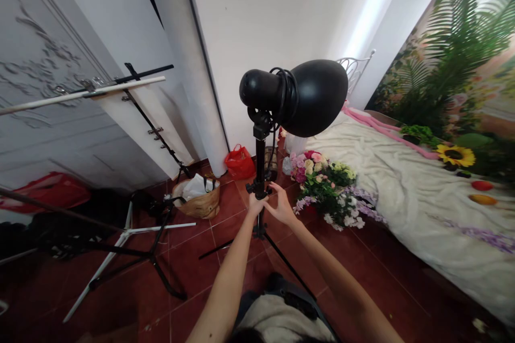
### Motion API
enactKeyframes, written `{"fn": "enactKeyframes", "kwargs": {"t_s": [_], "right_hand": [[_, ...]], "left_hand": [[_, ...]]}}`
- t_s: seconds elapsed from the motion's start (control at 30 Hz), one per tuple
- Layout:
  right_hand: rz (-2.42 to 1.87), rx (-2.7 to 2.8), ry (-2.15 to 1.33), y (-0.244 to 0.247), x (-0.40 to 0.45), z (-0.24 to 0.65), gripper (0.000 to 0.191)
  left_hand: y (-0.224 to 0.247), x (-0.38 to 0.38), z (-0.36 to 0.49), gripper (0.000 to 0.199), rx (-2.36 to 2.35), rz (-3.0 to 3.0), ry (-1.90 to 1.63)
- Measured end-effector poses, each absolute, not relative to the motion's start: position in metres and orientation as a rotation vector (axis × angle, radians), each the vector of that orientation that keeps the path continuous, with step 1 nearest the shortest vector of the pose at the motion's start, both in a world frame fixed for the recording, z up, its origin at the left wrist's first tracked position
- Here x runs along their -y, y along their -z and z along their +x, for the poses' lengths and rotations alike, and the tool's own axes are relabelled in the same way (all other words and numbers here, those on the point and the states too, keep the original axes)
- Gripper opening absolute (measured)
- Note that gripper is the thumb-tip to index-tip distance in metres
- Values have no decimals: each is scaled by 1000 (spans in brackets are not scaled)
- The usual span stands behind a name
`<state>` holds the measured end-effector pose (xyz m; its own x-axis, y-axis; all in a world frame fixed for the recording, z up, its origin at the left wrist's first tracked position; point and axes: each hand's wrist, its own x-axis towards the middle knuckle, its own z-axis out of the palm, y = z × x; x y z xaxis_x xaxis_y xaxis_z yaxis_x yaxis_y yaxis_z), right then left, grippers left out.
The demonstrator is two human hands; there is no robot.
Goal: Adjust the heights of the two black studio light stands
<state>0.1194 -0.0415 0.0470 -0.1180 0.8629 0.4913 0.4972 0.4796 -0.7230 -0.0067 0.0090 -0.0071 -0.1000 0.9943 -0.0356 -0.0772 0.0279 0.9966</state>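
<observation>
A black light stand rises upright before me, topped by a black studio lamp whose domed head points right. Its cable is looped around the lamp's neck. Just below the stand's collar, my left hand is closed around the pole. My right hand is at the same collar from the right, its fingertips by the tightening knob and its thumb beside my left hand. The small knob is partly covered by those fingers. Below both hands, the tripod legs spread over the floor.
On the left stand a backdrop frame and white tripod legs. A woven basket and red bag sit by the wall. To the right are artificial flowers and a bed with a cream blanket.
</observation>
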Motion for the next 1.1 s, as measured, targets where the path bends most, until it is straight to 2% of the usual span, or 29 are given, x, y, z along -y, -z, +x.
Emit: {"fn": "enactKeyframes", "kwargs": {"t_s": [0.1, 0.17, 0.43, 0.9, 1.1], "right_hand": [[-1172, 1843, -449, -44, 52, 135, 47], [-1165, 1923, -447, -40, 57, 137, 44], [-1192, 1991, -435, -14, 46, 128, 51], [-1229, 1523, -709, -3, 12, 123, 33], [-1166, 1370, -783, 8, 9, 117, 35]], "left_hand": [[13, -11, -8, 15, -1227, 1157, -1284], [14, -12, -9, 16, -1220, 1173, -1283], [10, -10, -8, 16, -1256, 1169, -1281], [7, -8, -5, 14, -1286, 1133, -1299], [15, -10, -7, 12, -1282, 1194, -1304]]}}
